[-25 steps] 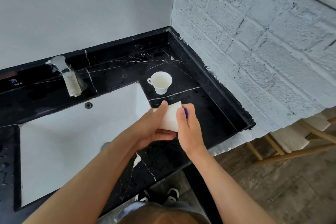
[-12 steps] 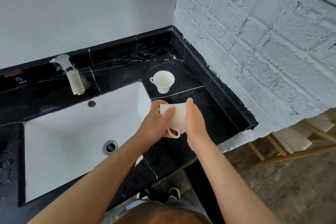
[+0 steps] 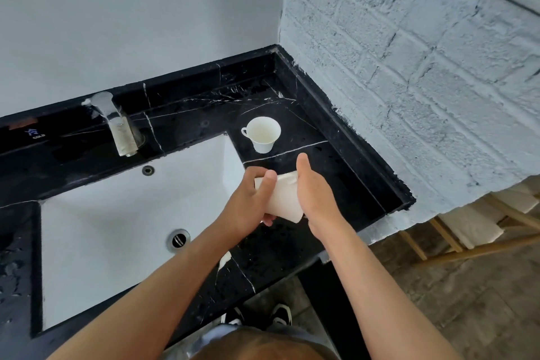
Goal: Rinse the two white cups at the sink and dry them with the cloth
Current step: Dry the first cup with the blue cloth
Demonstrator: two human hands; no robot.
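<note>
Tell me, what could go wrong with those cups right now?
The held cup sits tilted between the left hand and right hand, over the hard black counter, not the sink. If the grip slips, it might chip. The other cup stands just beyond the right hand's fingertips, so a careless move could knock it over.

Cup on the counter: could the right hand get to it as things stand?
Probably yes: the cup on the counter stands upright just beyond the right hand with bare counter between, though that hand helps hold the other cup.
</note>
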